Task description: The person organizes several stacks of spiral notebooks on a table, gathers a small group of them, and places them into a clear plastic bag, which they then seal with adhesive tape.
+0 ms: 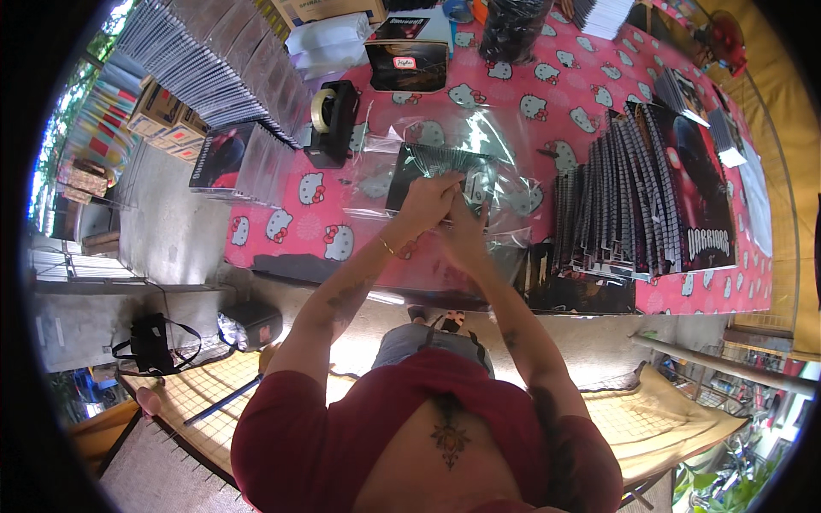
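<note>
A dark-covered notebook (410,162) lies on clear plastic film (368,190) on the table in front of me. Pale lines fan out across its upper middle. My left hand (431,198) is closed on it, fingers bent inward. Right beside it, my right hand (465,232) grips the notebook's near right part, its fingers almost meeting the left ones. The two hands hide much of the cover. Shiny plastic spreads around the notebook on every side.
A black tape dispenser (332,128) stands left of the plastic. Spiral notebooks (633,192) are stacked at the right, and tall stacks of notebooks (214,68) rise at the far left. A small dark box (409,67) and a black-wrapped roll (513,30) stand at the back of the pink patterned table (282,201).
</note>
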Available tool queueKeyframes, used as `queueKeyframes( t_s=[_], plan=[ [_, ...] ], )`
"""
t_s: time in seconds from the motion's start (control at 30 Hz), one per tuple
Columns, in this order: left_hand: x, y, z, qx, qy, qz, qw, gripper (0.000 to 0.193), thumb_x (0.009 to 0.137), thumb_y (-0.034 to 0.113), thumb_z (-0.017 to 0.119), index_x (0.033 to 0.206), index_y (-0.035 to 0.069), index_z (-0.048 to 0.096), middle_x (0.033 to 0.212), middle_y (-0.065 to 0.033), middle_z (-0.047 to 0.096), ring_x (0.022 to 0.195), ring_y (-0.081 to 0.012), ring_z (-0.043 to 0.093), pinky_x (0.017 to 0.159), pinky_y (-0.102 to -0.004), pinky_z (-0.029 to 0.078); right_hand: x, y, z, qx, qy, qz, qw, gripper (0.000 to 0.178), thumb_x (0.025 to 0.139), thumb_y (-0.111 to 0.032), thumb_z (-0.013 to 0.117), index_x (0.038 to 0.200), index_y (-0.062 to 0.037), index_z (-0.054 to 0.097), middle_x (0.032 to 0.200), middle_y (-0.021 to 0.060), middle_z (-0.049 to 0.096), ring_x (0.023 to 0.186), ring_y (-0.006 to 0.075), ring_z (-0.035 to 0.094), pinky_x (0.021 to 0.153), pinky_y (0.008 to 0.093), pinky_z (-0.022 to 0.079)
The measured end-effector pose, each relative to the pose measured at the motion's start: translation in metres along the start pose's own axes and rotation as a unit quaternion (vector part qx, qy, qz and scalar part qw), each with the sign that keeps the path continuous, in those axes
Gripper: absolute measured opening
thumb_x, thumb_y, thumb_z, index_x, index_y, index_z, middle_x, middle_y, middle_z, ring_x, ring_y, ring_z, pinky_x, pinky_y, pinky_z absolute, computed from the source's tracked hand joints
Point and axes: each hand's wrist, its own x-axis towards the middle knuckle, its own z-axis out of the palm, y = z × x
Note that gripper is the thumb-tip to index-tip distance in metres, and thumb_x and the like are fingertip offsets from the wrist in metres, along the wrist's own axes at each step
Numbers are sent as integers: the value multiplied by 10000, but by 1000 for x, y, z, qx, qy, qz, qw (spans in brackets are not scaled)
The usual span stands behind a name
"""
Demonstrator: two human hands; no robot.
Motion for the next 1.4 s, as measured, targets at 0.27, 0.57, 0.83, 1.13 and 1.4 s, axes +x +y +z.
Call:
queueKeyframes(
  t_s=[0.27, 0.57, 0.83, 1.13, 1.4],
  plan=[
    [-6, -11, 20, 191, 22, 162, 968, 385, 819, 10, 521, 1194, -68, 554, 1261, -247, 570, 1227, -391, 524, 1075, -469, 392, 70, 16, -82, -206, -96, -100, 969, 447, 853, -225, 641, 1268, -104, 532, 1283, 166, 526, 1230, 367, 479, 1014, 495, 368],
    [-9, -15, 22, 165, 2, 167, 972, 418, 738, -10, 551, 1147, -97, 549, 1192, -248, 570, 1206, -391, 503, 1056, -487, 389, 132, 17, -32, -190, -140, -55, 970, 501, 843, -216, 660, 1310, -122, 506, 1270, 181, 532, 1155, 407, 525, 885, 526, 466],
    [-6, -6, 9, 230, -70, 157, 958, 445, 781, 13, 551, 1214, -87, 535, 1251, -255, 566, 1237, -379, 514, 1069, -476, 398, 124, 41, -36, -207, -104, -114, 966, 652, 843, -271, 678, 1417, -74, 438, 1454, 228, 414, 1322, 406, 428, 1053, 503, 388],
    [-6, -17, 15, 209, 45, 205, 955, 425, 801, 24, 518, 1204, -109, 546, 1233, -287, 580, 1217, -402, 531, 1061, -476, 405, -2, -21, -47, -334, 29, -46, 941, 658, 801, -328, 689, 1347, -15, 497, 1401, 167, 435, 1284, 344, 424, 1027, 512, 354],
    [-8, -24, 3, 137, -13, 203, 970, 384, 887, 130, 511, 1197, -91, 562, 1286, -279, 539, 1260, -391, 481, 1056, -499, 374, 1, -13, -30, -436, -42, -33, 898, 786, 669, -234, 803, 1358, -50, 473, 1216, 87, 531, 1092, 252, 540, 938, 395, 422]
  ],
)
